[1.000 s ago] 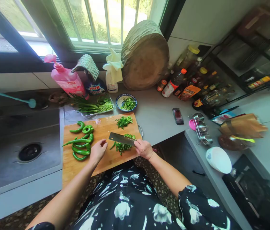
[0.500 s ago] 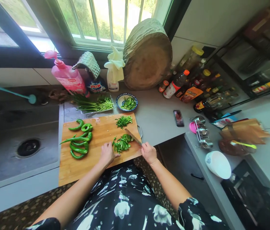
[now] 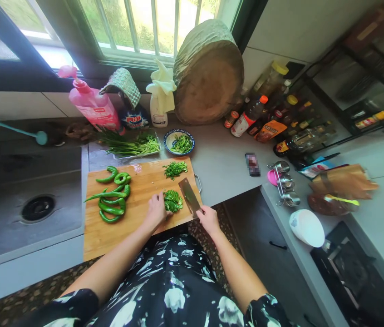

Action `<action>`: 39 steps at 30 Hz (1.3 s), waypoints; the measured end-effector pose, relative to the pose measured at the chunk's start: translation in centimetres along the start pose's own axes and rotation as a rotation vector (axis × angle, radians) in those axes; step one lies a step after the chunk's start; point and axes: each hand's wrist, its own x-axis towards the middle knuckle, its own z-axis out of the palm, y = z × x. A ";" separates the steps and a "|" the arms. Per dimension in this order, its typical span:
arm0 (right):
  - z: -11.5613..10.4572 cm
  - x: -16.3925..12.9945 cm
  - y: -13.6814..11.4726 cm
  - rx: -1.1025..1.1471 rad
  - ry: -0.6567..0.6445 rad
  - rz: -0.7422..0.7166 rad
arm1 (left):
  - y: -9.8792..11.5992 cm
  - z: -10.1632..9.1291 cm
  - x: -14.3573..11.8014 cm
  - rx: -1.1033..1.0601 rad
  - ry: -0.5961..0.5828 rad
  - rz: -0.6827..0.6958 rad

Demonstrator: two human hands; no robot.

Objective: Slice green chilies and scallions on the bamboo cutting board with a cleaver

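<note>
Chopping time: left hand (image 3: 156, 211) pressed on cut peppers (image 3: 172, 200) on board (image 3: 117, 231), right hand (image 3: 208, 219) gripping cleaver (image 3: 189, 195) beside them. Next, probably blade down, fingers clear.

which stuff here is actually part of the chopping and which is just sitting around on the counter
In use:
left hand on the cut pepper pile
right hand holding the cleaver
cutting board
whole green peppers
chopped greens

Lying about:
pink soap bottle
round wooden block
sauce bottles
phone
white bowl
</note>
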 end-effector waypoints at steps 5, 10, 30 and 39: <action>1.6 -1.2 1.4 0.419 -0.125 0.200 | 0.5 -1.0 1.0 -0.013 -0.051 0.012; 4.5 -1.7 0.3 0.622 -0.158 0.266 | 0.1 -1.1 2.7 -0.085 -0.082 0.067; 0.7 5.7 -4.3 0.862 -0.093 0.206 | 4.7 -7.2 10.6 -0.220 0.006 0.167; -1.7 21.1 -6.5 0.842 0.033 0.110 | 8.7 -12.9 25.7 -0.200 0.025 0.287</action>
